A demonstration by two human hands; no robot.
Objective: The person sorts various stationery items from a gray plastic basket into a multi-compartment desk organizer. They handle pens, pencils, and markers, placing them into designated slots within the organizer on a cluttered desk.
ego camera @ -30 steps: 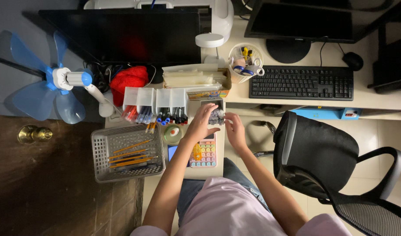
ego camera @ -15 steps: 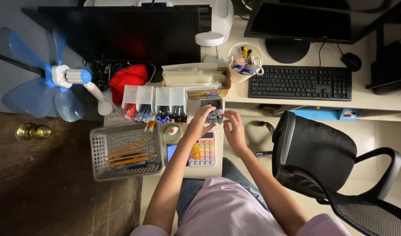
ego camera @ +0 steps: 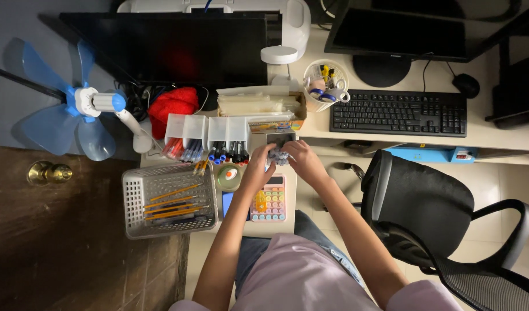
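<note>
Small grey bundle [ego camera: 280, 155] pinched between both hands: left hand [ego camera: 258, 165] and right hand [ego camera: 302, 161], fingers curled round it, above pastel calculator [ego camera: 268, 203], beside divided pen tray [ego camera: 207, 137].

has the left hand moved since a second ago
No. The left hand still sits just above the pastel calculator, beside the right hand, as before.

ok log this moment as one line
left hand: holds small grey bundle | right hand: on same bundle | below: pastel button calculator | left: white plastic basket of pencils
</note>
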